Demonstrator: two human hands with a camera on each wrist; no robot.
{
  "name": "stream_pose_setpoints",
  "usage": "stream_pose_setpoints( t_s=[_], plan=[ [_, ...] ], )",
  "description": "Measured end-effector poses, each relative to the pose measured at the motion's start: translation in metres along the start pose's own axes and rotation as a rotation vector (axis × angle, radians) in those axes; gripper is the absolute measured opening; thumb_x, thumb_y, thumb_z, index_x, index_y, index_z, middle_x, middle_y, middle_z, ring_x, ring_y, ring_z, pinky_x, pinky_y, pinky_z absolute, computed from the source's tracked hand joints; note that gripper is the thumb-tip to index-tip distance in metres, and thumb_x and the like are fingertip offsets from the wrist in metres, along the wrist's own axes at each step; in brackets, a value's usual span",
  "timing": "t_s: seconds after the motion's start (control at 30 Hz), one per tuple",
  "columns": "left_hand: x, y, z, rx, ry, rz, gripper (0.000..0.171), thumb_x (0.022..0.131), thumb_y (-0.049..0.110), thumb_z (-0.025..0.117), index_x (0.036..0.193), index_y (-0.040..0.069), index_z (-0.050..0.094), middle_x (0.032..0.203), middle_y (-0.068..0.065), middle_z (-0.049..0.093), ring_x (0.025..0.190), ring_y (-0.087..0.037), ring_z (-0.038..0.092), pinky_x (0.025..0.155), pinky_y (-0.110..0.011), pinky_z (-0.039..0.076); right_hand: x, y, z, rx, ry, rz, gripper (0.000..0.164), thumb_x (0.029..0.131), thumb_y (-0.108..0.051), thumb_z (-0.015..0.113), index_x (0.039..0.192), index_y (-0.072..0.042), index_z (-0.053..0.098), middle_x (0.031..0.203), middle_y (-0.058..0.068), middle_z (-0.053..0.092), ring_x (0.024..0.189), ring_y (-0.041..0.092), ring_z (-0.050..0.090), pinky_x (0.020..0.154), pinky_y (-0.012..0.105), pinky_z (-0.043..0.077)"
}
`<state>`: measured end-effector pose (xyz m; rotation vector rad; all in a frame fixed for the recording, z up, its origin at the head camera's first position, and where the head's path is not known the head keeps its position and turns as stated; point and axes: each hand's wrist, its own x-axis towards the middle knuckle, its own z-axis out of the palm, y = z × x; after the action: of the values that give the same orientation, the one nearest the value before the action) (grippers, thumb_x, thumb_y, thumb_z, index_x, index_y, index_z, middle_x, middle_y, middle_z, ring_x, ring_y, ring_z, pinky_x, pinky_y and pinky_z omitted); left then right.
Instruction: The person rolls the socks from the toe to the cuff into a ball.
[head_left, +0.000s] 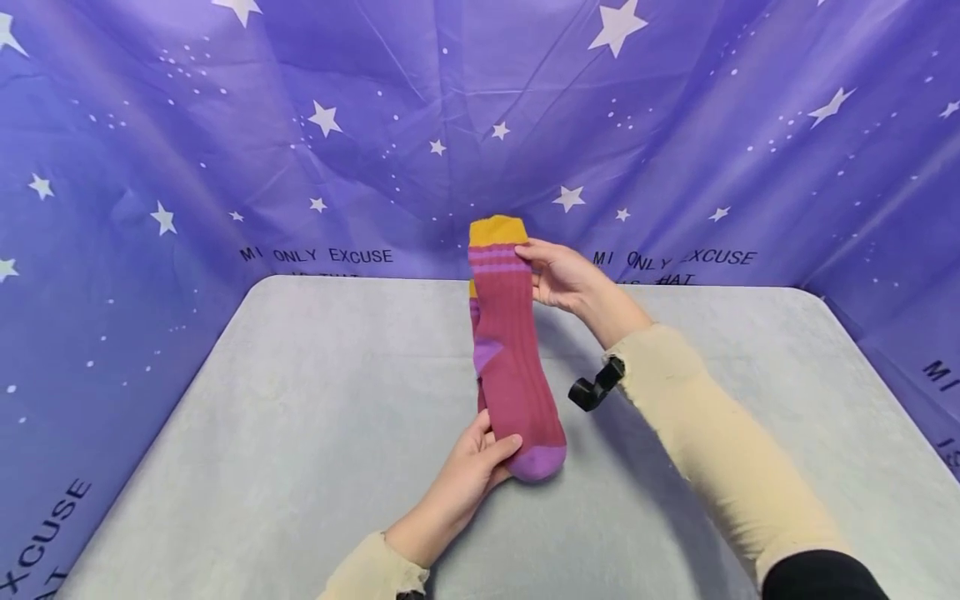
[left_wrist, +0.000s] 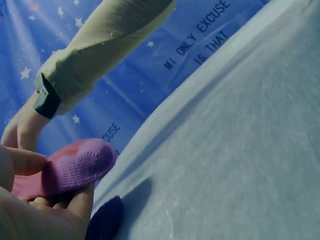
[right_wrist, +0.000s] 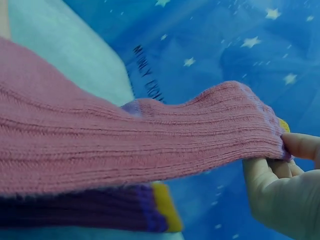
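Note:
A ribbed dark-pink sock (head_left: 513, 358) with a yellow cuff, purple stripes, purple heel and purple toe is stretched lengthwise between both hands. My left hand (head_left: 472, 462) pinches it near the toe, thumb on top and fingers beneath; the left wrist view shows the purple toe (left_wrist: 82, 165) poking out past the thumb. At the cuff end, my right hand (head_left: 566, 279) pinches the striped edge between thumb and fingers. A second sock (right_wrist: 100, 207) of the same colours lies below the first, mostly hidden behind it in the head view.
The pale grey tabletop (head_left: 300, 433) spreads under both hands, with rounded far corners. Behind and at the sides hangs a purple-blue cloth (head_left: 420, 100) printed with white stars and black lettering. A black wrist strap mount (head_left: 596, 385) juts from the right sleeve.

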<state>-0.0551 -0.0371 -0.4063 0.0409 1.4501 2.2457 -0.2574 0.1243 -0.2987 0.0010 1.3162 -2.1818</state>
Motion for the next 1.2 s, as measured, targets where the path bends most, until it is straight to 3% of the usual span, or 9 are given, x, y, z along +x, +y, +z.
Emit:
stream_pose_setpoints(
  t_s=[0.23,0.37,0.47,0.6,0.7,0.8,0.9,1.03,1.2],
  plan=[
    [-0.004,0.002,-0.012,-0.009,-0.018,-0.044,0.054,0.101,0.006,0.046,0.15,-0.002,0.024,0.145,-0.028,0.049,0.127,-0.018,0.056,0.106,-0.031,0.048,0.031,0.027,-0.015,-0.058,0.083,0.051,0.012,0.106,-0.014,0.04,0.11,-0.018,0.05,0.089,-0.003,0.065,0.078,0.012,0.066,0.067,0.023,0.057],
    [-0.006,0.003,-0.011,-0.045,-0.026,-0.092,0.053,0.102,0.008,0.046,0.149,-0.005,0.025,0.144,-0.026,0.05,0.125,-0.017,0.057,0.109,-0.033,0.047,0.041,0.038,-0.027,-0.176,0.141,0.063,0.011,0.106,-0.014,0.041,0.112,-0.016,0.049,0.086,-0.004,0.064,0.076,0.01,0.066,0.067,0.022,0.057],
    [-0.011,0.006,-0.01,-0.046,-0.05,-0.146,0.049,0.101,0.009,0.048,0.144,-0.008,0.029,0.131,-0.015,0.056,0.116,-0.011,0.058,0.108,-0.03,0.047,0.049,0.044,-0.034,-0.302,0.196,0.074,0.021,0.105,-0.014,0.043,0.125,-0.008,0.049,0.087,-0.004,0.063,0.074,0.009,0.065,0.067,0.021,0.056],
    [-0.018,0.017,-0.02,0.111,-0.149,-0.204,0.048,0.102,0.014,0.049,0.14,-0.012,0.035,0.127,-0.017,0.06,0.114,-0.015,0.062,0.107,-0.031,0.049,0.055,0.05,-0.039,-0.483,0.254,0.089,0.045,0.104,-0.015,0.047,0.146,0.0,0.039,0.105,0.004,0.062,0.076,0.007,0.064,0.067,0.02,0.056],
    [-0.015,0.033,-0.037,0.312,-0.182,-0.17,0.044,0.103,0.016,0.048,0.135,-0.013,0.044,0.132,-0.028,0.06,0.117,-0.027,0.065,0.103,-0.037,0.052,0.058,0.053,-0.04,-0.604,0.286,0.096,0.051,0.103,-0.015,0.049,0.149,0.002,0.035,0.121,0.011,0.056,0.078,0.006,0.06,0.065,0.019,0.055],
    [-0.001,0.053,-0.054,0.5,-0.093,-0.067,0.035,0.102,0.013,0.047,0.126,-0.011,0.053,0.127,-0.03,0.062,0.113,-0.035,0.066,0.096,-0.04,0.056,0.06,0.052,-0.038,-0.662,0.302,0.089,0.053,0.102,-0.014,0.05,0.15,0.0,0.034,0.127,0.014,0.053,0.079,0.006,0.056,0.062,0.018,0.052],
    [0.017,0.067,-0.067,0.578,0.05,-0.008,0.032,0.103,0.011,0.045,0.125,-0.012,0.052,0.13,-0.032,0.058,0.118,-0.041,0.062,0.099,-0.044,0.054,0.061,0.052,-0.039,-0.677,0.292,0.074,0.055,0.102,-0.012,0.05,0.152,0.0,0.031,0.123,0.012,0.053,0.076,0.003,0.054,0.061,0.017,0.051],
    [0.039,0.071,-0.075,0.515,0.154,-0.073,0.036,0.105,0.011,0.043,0.131,-0.012,0.045,0.14,-0.032,0.05,0.131,-0.043,0.053,0.109,-0.047,0.047,0.061,0.056,-0.039,-0.71,0.285,0.054,0.054,0.101,-0.01,0.049,0.152,0.001,0.032,0.119,0.011,0.053,0.077,0.005,0.053,0.068,0.021,0.053],
    [0.059,0.07,-0.075,0.394,0.215,-0.154,0.043,0.104,0.012,0.046,0.138,-0.011,0.038,0.14,-0.03,0.051,0.123,-0.035,0.06,0.109,-0.046,0.047,0.062,0.061,-0.039,-0.75,0.272,0.032,0.058,0.101,-0.007,0.048,0.154,0.004,0.026,0.146,0.023,0.044,0.111,0.022,0.054,0.101,0.043,0.052]
  ],
)
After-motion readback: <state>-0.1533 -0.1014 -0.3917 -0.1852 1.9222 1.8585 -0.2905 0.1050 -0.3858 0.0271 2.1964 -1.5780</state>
